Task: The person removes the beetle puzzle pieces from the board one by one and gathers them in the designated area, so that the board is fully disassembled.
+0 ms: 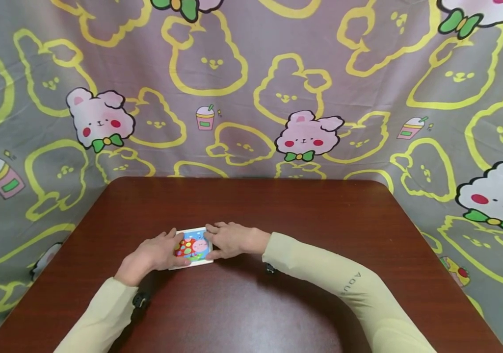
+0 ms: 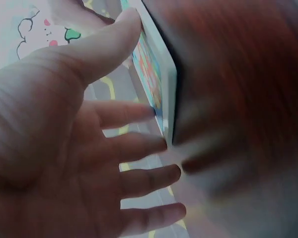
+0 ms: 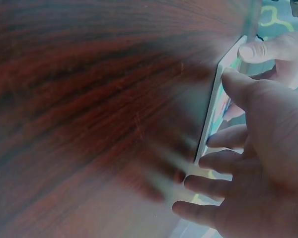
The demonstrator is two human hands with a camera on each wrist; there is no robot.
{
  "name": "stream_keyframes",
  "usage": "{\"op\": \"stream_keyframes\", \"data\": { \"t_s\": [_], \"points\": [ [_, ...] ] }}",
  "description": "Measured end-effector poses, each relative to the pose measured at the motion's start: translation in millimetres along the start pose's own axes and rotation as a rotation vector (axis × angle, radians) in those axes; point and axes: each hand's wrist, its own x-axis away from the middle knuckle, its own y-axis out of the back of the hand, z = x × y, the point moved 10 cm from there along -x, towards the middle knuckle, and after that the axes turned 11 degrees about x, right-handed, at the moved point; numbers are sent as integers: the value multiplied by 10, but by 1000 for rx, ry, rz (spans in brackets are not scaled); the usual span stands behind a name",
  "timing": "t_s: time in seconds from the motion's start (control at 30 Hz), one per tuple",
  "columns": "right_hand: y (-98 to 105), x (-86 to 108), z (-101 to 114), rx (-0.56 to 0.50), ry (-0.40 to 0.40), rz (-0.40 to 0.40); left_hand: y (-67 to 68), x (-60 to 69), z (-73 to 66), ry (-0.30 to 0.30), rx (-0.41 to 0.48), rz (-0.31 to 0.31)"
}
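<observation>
A small square picture board (image 1: 195,249) lies flat on the brown table, with a white border and a cartoon of a pink-faced ladybug with a spotted red shell on blue. At its left side is my left hand (image 1: 156,252), thumb on the near edge and index finger toward the far edge. From the right, my right hand (image 1: 233,240) touches the board's right side with thumb and fingertips. Both wrist views show mostly straight, spread fingers. The board's white edge (image 2: 169,82) rests on the tabletop in the left wrist view. Parts of the picture are hidden under the fingers.
The glossy wooden table (image 1: 304,211) has rounded far corners. Behind it and along both sides hangs a grey curtain (image 1: 251,73) printed with cartoon bunnies and drink cups. Light-coloured sleeves (image 1: 322,269) cover both forearms, with a small dark device (image 1: 140,299) at the left wrist.
</observation>
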Motion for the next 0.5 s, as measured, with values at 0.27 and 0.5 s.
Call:
{"op": "stream_keyframes", "data": {
  "t_s": [0.27, 0.5],
  "points": [
    [-67, 47, -80, -36, -13, 30, -38, -8, 57, -20, 103, 52],
    [-94, 96, -149, -40, -18, 11, -28, -45, 13, -42, 116, 48]
  ]
}}
